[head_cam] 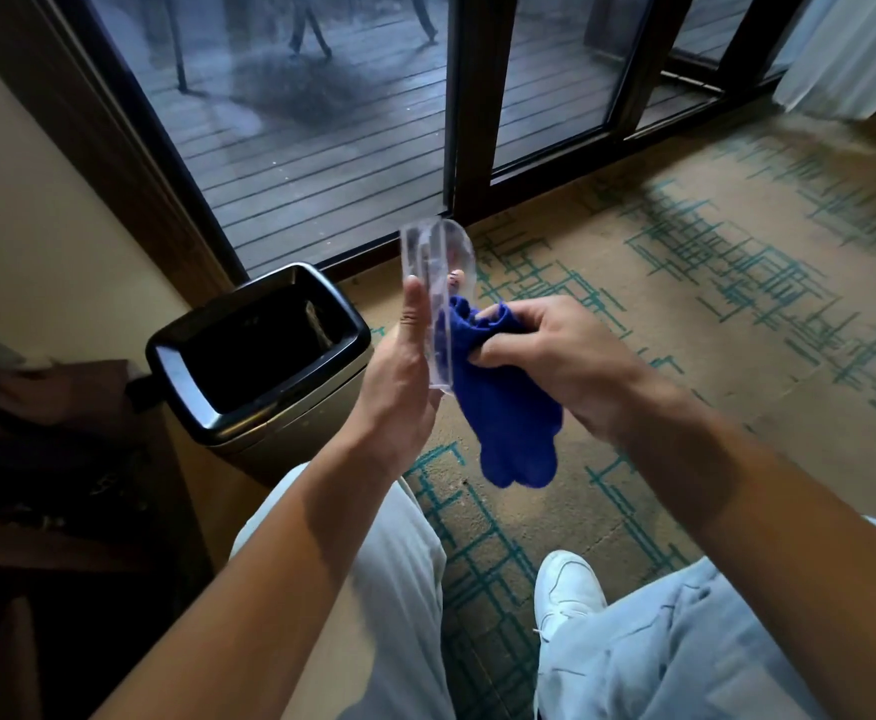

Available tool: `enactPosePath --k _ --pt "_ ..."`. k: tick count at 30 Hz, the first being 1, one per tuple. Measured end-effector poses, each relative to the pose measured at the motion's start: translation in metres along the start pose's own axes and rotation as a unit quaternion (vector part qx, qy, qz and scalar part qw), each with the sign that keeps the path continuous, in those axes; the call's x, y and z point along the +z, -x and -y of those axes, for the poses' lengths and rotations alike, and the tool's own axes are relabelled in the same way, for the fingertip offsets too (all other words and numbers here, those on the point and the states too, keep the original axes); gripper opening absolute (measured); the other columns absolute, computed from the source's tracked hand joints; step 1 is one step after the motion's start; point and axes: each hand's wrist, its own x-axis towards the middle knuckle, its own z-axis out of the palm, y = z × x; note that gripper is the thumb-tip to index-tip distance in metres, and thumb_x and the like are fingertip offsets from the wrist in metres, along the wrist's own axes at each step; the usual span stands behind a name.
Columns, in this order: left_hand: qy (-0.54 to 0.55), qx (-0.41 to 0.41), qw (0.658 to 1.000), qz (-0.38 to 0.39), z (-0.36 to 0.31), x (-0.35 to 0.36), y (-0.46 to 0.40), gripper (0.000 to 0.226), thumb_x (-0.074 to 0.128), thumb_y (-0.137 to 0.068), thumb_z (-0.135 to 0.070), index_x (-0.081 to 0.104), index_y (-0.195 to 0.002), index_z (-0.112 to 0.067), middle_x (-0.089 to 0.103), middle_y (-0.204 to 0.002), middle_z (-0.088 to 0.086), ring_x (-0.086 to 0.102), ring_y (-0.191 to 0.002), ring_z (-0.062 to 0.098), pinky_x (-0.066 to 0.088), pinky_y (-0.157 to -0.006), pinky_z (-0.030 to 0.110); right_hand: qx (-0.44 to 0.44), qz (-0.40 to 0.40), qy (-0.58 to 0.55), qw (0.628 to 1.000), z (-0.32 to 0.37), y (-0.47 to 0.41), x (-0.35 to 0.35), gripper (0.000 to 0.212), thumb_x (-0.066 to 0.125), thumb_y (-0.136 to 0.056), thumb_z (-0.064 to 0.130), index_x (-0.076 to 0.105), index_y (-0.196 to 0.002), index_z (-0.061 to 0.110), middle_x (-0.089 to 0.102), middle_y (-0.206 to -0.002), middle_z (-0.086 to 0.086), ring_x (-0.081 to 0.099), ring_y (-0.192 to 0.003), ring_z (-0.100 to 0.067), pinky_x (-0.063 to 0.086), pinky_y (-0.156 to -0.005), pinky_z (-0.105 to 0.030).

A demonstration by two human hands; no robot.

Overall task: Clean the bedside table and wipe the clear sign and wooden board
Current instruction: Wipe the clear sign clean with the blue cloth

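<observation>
One view only: a wide-angle camera worn on the person's head, facing forward and steeply down. It looks along both forearms, which enter from 6 o'clock, to the left hand [399, 366] and right hand [545, 350] close to the lens near frame centre. Below them lie the person's legs and a white shoe [568, 589]. The carpet [711, 314] fills 3 o'clock, a waste bin [259, 356] sits at 9 o'clock, and glass doors [321, 122] span 12 o'clock. Straight lines bow toward the edges.
</observation>
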Motion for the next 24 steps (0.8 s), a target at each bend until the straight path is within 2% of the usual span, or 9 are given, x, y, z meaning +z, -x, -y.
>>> enactPosePath --k 2,5,6,9,12,15,17,21,24 --pt "-0.078 0.007 0.997 0.022 0.003 0.004 0.002 0.065 0.036 -0.093 -0.057 0.065 -0.126 -0.009 0.072 -0.118 0.017 0.071 -0.104 0.025 0.056 -0.092 0.040 0.015 -0.032 -0.057 0.998 0.002 -0.002 -0.008 0.013 0.065 -0.075 0.014 0.076 -0.082 0.017 0.076 -0.082 -0.008 0.071 -0.073 -0.019 0.058 -0.064 -0.033" --pt "-0.154 0.027 0.987 0.048 0.011 0.006 0.008 0.056 0.025 -0.107 -0.039 0.054 -0.136 0.000 0.072 -0.115 0.018 0.073 -0.098 0.022 0.058 -0.080 0.030 0.003 -0.087 -0.189 0.978 0.008 -0.008 -0.021 0.016 0.061 -0.083 0.013 0.077 -0.084 0.017 0.076 -0.086 -0.008 0.071 -0.076 -0.021 0.058 -0.070 -0.033" --pt "-0.181 0.034 0.982 0.049 0.013 0.008 0.010 0.054 0.026 -0.108 -0.039 0.054 -0.136 -0.002 0.071 -0.117 0.017 0.073 -0.101 0.023 0.058 -0.082 0.031 -0.004 -0.104 -0.229 0.968 0.011 -0.010 -0.024 0.016 0.061 -0.086 0.015 0.077 -0.084 0.017 0.075 -0.085 -0.006 0.070 -0.077 -0.019 0.057 -0.071 -0.031" --pt "-0.242 0.057 0.968 0.038 0.017 0.012 0.014 0.056 0.033 -0.101 -0.047 0.057 -0.135 -0.008 0.071 -0.121 0.014 0.068 -0.112 0.028 0.052 -0.099 0.050 -0.022 -0.132 -0.284 0.950 0.015 -0.013 -0.027 0.014 0.063 -0.088 0.024 0.075 -0.087 0.017 0.071 -0.084 -0.004 0.067 -0.077 -0.018 0.055 -0.073 -0.030" --pt "-0.241 0.080 0.967 0.030 0.014 0.012 0.011 0.057 0.034 -0.100 -0.046 0.052 -0.140 -0.009 0.068 -0.125 0.014 0.065 -0.117 0.029 0.050 -0.102 0.052 -0.034 -0.151 -0.259 0.953 0.010 -0.012 -0.018 0.008 0.062 -0.091 0.017 0.070 -0.090 0.016 0.072 -0.083 -0.005 0.067 -0.077 -0.018 0.056 -0.072 -0.032" --pt "-0.221 0.109 0.969 0.004 0.009 0.009 0.010 0.049 0.035 -0.103 -0.041 0.056 -0.133 -0.009 0.072 -0.114 0.012 0.070 -0.103 0.027 0.058 -0.086 0.044 -0.003 -0.106 -0.233 0.967 0.005 -0.006 -0.008 0.019 0.061 -0.093 0.016 0.068 -0.108 0.007 0.073 -0.095 -0.010 0.068 -0.083 -0.020 0.056 -0.071 -0.031" --pt "-0.223 0.128 0.966 -0.016 0.005 0.008 0.010 0.043 0.036 -0.103 -0.041 0.060 -0.127 -0.014 0.073 -0.110 0.009 0.070 -0.102 0.027 0.056 -0.088 0.049 0.014 -0.073 -0.225 0.971 0.002 -0.003 -0.005 0.023 0.059 -0.093 0.014 0.067 -0.112 0.005 0.072 -0.098 -0.014 0.068 -0.083 -0.022 0.057 -0.068 -0.030" --pt "-0.239 0.132 0.961 -0.043 -0.001 0.006 0.009 0.049 0.034 -0.101 -0.044 0.061 -0.123 -0.010 0.071 -0.106 0.006 0.067 -0.098 0.020 0.052 -0.091 0.049 0.052 -0.038 -0.141 0.988 -0.003 0.000 -0.002 0.016 0.058 -0.093 0.014 0.071 -0.101 0.009 0.072 -0.091 -0.015 0.066 -0.079 -0.025 0.055 -0.065 -0.032" --pt "-0.231 0.114 0.966 -0.034 -0.003 0.005 0.010 0.051 0.029 -0.105 -0.042 0.057 -0.129 -0.007 0.069 -0.108 0.007 0.067 -0.100 0.016 0.055 -0.090 0.040 0.059 -0.002 -0.049 0.997 -0.004 0.003 0.000 0.025 0.058 -0.086 0.027 0.072 -0.088 0.007 0.070 -0.082 -0.015 0.063 -0.071 -0.026 0.050 -0.062 -0.033"
